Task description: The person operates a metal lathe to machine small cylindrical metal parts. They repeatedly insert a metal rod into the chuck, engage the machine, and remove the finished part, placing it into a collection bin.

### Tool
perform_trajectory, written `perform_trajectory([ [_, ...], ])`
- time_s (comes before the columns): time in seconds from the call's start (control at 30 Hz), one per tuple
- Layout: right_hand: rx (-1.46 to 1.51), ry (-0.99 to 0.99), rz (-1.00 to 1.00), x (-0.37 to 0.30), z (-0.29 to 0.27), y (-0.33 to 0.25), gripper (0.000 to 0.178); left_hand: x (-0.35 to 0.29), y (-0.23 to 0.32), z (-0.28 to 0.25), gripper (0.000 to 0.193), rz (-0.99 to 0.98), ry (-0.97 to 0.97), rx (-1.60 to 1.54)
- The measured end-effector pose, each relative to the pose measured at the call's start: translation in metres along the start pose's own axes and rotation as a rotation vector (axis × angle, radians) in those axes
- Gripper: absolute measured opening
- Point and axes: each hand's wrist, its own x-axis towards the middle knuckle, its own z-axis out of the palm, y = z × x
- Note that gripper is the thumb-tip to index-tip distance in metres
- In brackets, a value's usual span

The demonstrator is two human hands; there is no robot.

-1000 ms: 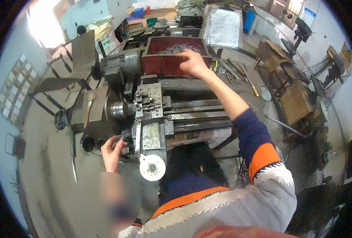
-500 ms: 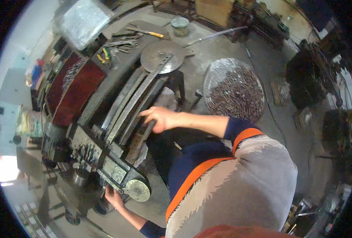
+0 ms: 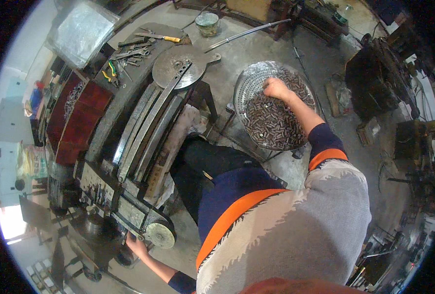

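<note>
My right hand is closed over the upper part of a round perforated metal basin. Its fingers curl down among many short dark metal cylinders heaped inside. What they pinch, if anything, is too small to make out. At the lower left, my left hand reaches under the near end of a long metal machine, beside a round pale disc. Its fingers curl around something there, partly hidden by the machine. Long parallel rails run from this end to a round metal plate.
Pliers with yellow-green grips, wrenches and a yellow-handled tool lie on the machine's far end. A bucket and a long metal rod are beyond. A red-brown tray stands left. Dark equipment stands right.
My right hand has moved from above the machine's rails, right and away, to the heap in the basin, and its spread fingers have closed. The left hand stays at the machine's near end.
</note>
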Motion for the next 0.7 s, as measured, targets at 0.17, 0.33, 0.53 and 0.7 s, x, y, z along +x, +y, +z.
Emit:
perform_trajectory([
  [0.17,-0.205,-0.101,-0.162,0.002,0.003,-0.004,0.033,-0.001,0.002,0.005,0.033,-0.040,0.086,0.059],
  [0.33,-0.233,-0.130,-0.119,-0.001,0.011,-0.012,0.030,-0.004,0.010,0.003,0.031,-0.095,0.071,-0.024],
  [0.53,-0.218,-0.136,-0.191,0.002,0.006,-0.008,0.033,0.002,0.010,0.003,0.034,-0.106,0.029,0.056],
  [0.7,-0.277,-0.163,-0.170,-0.002,-0.002,-0.023,0.029,-0.002,0.014,0.004,0.036,-0.109,0.021,-0.053],
])
